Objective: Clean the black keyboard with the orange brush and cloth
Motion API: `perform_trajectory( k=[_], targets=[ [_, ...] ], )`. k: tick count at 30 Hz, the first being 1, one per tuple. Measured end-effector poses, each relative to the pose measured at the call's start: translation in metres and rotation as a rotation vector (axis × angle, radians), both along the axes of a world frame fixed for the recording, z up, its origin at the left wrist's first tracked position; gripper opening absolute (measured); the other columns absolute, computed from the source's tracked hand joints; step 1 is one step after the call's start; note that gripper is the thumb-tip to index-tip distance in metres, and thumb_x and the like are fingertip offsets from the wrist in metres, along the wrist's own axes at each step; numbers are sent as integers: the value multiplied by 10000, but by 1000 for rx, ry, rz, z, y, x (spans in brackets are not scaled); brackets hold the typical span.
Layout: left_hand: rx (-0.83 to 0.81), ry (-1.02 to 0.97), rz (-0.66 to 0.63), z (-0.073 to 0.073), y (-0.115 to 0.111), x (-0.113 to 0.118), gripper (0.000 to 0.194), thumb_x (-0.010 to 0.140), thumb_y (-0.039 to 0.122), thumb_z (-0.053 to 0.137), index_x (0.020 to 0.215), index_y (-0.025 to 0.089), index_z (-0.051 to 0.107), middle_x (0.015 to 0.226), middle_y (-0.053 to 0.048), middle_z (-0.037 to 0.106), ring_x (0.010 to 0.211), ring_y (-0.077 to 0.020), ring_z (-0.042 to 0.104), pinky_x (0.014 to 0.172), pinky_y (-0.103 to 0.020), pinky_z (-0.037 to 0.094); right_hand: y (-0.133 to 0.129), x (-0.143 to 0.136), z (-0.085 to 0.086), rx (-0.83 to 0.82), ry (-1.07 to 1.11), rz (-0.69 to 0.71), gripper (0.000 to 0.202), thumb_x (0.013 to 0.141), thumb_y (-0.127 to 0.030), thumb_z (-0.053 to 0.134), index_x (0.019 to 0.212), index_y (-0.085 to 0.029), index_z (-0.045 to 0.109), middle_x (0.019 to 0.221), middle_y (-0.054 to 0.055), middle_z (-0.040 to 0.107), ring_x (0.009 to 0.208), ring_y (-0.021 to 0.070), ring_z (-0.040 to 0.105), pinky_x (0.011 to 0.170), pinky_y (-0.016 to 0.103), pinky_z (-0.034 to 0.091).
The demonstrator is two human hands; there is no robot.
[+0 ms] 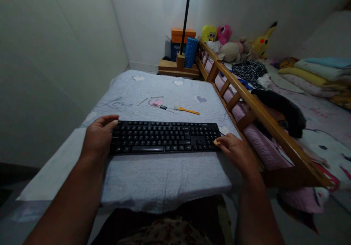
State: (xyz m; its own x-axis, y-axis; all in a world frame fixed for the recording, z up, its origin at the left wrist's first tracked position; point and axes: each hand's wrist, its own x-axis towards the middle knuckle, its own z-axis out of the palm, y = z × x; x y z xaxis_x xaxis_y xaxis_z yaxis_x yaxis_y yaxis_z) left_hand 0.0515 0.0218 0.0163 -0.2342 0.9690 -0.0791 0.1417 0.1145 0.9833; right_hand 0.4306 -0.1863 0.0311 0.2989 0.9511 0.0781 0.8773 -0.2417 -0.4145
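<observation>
A black keyboard (pixel 164 137) lies across the cloth-covered table, its keys facing up and its long side towards me. My left hand (pixel 99 133) grips the keyboard's left end, with the thumb side at the top left corner. At the other end, over the number keys, my right hand (pixel 230 144) is closed in a pinch. Between its fingertips a small pale-yellow piece (pixel 217 142) shows, touching or just above the keys; its kind is too small to make out. Behind the keyboard lie a yellow-handled brush (pixel 188 110) and a thin tool with a black middle (pixel 163 107).
Two thin sticks (pixel 142 101) lie farther back on the patterned cloth (pixel 123 87). A wooden bed rail (pixel 241 91) runs close along the right, beside my right forearm. Plush toys (pixel 210 33) and folded bedding lie beyond it. A blue roller (pixel 191 52) and an orange box (pixel 183 35) stand behind.
</observation>
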Motion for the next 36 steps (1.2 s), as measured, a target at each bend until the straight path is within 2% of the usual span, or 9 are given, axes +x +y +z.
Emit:
perform_trajectory(
  k=[5,8,12,17,23,27,31,36],
  targets=[
    [18,22,-3,2,-2,0,340,663,273,702,988,180,742,757,18,642,615,-103,523,582,-212,412,-5,15,3,-22,-8,-28,179,885,-244,593,892,-202,767,897,79,691,845,220,659,787,331,483],
    [40,53,14,3,-2,0,324,674,275,697,981,182,747,785,13,658,633,-111,531,610,-226,427,0,13,7,18,-35,-40,192,900,-246,574,903,-199,760,903,84,697,865,228,654,806,344,477],
    [87,78,44,4,-3,2,292,695,255,692,972,187,752,866,0,695,706,-116,573,721,-245,473,20,-2,8,111,-41,-3,205,924,-260,556,943,-206,752,933,82,686,879,218,643,825,333,477],
    [148,94,80,6,-4,4,247,716,230,686,950,188,751,992,-30,741,893,-155,658,922,-298,497,52,-12,-1,154,-76,18,223,934,-225,540,978,-214,758,916,67,648,856,201,620,798,307,463],
    [139,98,69,5,-5,4,264,723,235,683,973,183,751,1044,-50,751,943,-179,674,913,-318,516,71,-8,-4,49,-160,9,250,966,-234,533,1004,-194,777,920,78,642,852,196,611,778,291,440],
    [137,99,57,4,-4,3,278,726,251,680,986,178,749,1025,-48,751,912,-171,673,908,-316,515,64,-9,1,-12,-155,62,238,965,-253,553,990,-203,784,901,72,649,844,192,616,763,287,438],
    [153,109,58,6,-5,5,265,723,254,671,966,176,744,1021,-52,747,914,-177,676,883,-308,526,46,-12,6,-49,-110,108,215,950,-246,576,944,-213,788,915,73,675,858,195,628,772,292,450],
    [202,120,65,5,-5,5,246,737,246,663,960,173,737,1058,-61,747,971,-187,679,925,-320,523,21,-17,5,-47,-51,122,206,940,-240,585,903,-221,786,878,63,673,829,195,642,753,296,468]
  ],
)
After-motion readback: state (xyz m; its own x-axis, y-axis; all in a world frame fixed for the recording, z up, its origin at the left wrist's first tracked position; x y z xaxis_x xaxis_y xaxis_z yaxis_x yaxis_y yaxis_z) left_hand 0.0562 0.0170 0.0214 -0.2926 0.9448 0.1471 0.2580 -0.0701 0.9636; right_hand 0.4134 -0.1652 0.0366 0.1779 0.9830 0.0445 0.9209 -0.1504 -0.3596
